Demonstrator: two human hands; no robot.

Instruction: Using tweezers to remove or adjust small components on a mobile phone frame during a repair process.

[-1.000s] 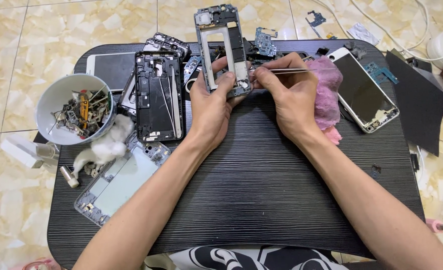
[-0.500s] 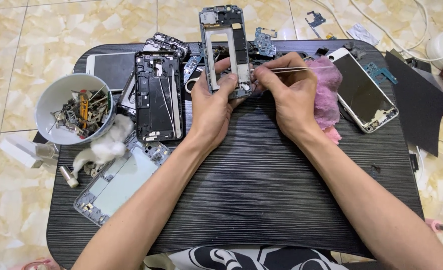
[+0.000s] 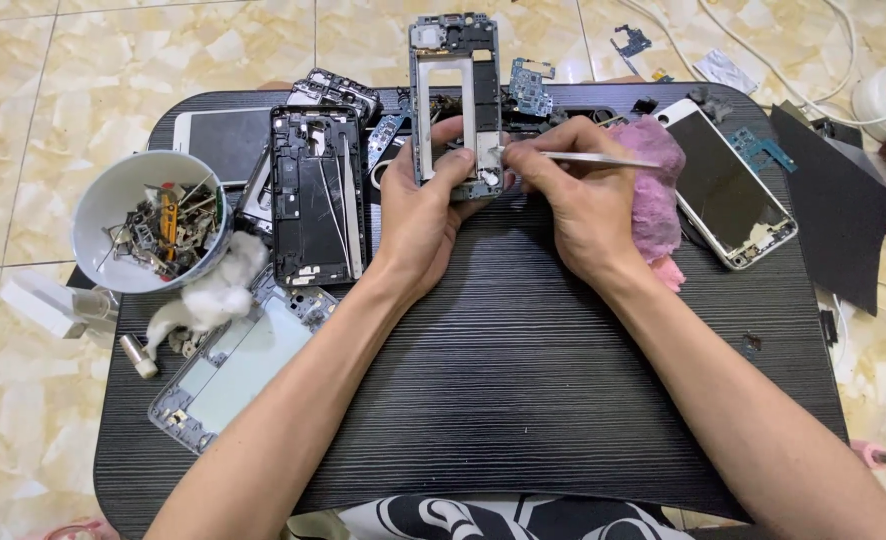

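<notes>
My left hand (image 3: 421, 205) grips the lower end of a grey phone middle frame (image 3: 455, 90), held upright over the far part of a black ribbed table (image 3: 523, 360). Thumb and fingers wrap its bottom edge. My right hand (image 3: 578, 195) pinches thin metal tweezers (image 3: 603, 158), whose tip touches the frame's lower part near my left thumb. Just right of my right hand a pink cloth (image 3: 653, 190) lies on the table.
A black phone chassis (image 3: 315, 195) with a second pair of tweezers lies left of my hands. A white bowl (image 3: 148, 222) of small parts, cotton wad (image 3: 208, 295), a glass panel frame (image 3: 228, 370), a phone with screen (image 3: 728, 185) and circuit boards (image 3: 531, 88) surround them.
The frame has tilted slightly more upright in my left hand. The tweezers' tip stays at the frame's lower end; both hands barely moved.
</notes>
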